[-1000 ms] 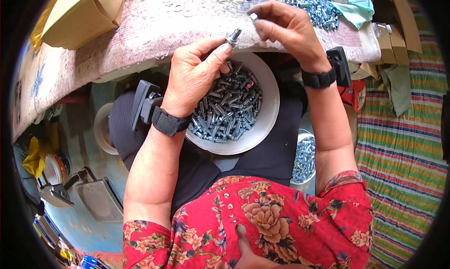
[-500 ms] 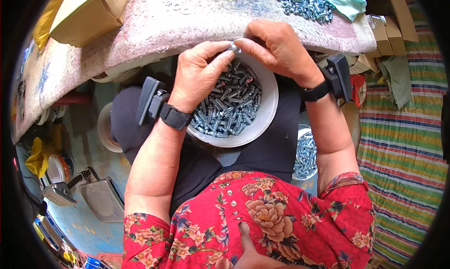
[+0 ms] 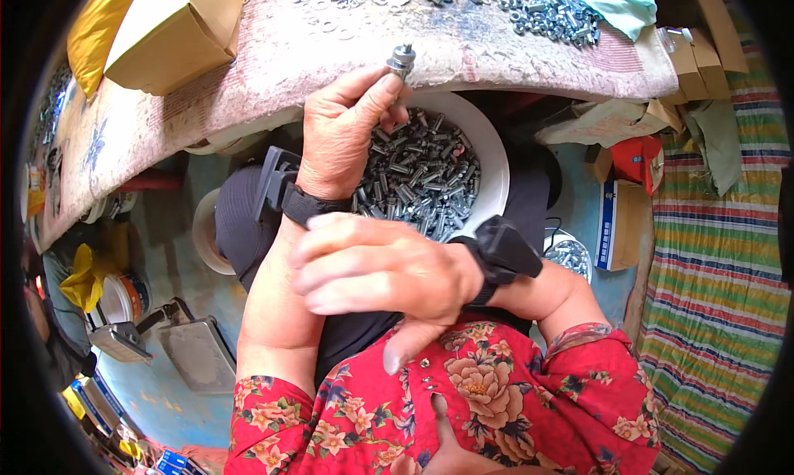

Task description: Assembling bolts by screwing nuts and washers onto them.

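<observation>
My left hand point(image 3: 341, 136) pinches a metal anchor bolt point(image 3: 402, 59) between thumb and forefinger at the table's near edge. The bolt stands roughly upright, with a nut and washer showing near its top; its lower part is hidden by the fingers. My right hand point(image 3: 385, 268) is crossed over to the left forearm, fingers stretched and thumb apart, slightly blurred, with nothing seen in it. Whether it touches the forearm I cannot tell. Between my legs sits a white tub point(image 3: 495, 148) with many similar metal bolts point(image 3: 418, 173), partly covered by my hands.
On the cloth-covered table point(image 3: 281, 69) lie loose washers point(image 3: 327, 26) and a pile of nuts and sleeves point(image 3: 554, 13). A cardboard box point(image 3: 174, 36) stands at its left, a pale green cloth point(image 3: 624, 11) at its right. A smaller bucket of bolts point(image 3: 571, 256) is beside my right leg.
My right hand has let go of the bolt and swung down and left across my left forearm. The left hand keeps the bolt, now fully in view above the fingers.
</observation>
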`<state>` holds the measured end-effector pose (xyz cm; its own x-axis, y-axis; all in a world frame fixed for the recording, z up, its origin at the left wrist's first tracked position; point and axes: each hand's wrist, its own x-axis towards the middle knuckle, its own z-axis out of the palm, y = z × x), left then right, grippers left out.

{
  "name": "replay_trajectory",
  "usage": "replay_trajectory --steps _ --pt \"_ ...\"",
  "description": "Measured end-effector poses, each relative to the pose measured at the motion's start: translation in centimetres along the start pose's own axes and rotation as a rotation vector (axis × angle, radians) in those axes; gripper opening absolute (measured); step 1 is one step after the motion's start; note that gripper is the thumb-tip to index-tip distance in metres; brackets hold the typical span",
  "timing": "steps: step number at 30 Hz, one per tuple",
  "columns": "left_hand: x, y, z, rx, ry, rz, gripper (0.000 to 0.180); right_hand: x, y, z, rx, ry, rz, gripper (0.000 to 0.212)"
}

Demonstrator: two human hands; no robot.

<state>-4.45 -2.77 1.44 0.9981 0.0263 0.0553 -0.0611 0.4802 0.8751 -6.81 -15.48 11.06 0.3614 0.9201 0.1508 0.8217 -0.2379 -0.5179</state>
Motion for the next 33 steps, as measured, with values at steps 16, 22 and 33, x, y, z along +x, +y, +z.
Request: replay_trajectory --steps 16,22,33 --pt "-2.2 -2.4 1.0 0.885 -0.370 0.469 0.014 -7.6 9.0 3.4 -0.006 0.443 0.331 0.023" --pt "-2.3 -2.5 1.4 1.034 -0.296 0.481 0.023 -3.4 12.1 -1.0 -0.227 0.597 0.427 0.023" --pt "0.6 0.5 -1.5 0.081 0.027 -0.185 0.025 9.2 23.8 -3.7 -0.940 0.369 0.418 0.018"
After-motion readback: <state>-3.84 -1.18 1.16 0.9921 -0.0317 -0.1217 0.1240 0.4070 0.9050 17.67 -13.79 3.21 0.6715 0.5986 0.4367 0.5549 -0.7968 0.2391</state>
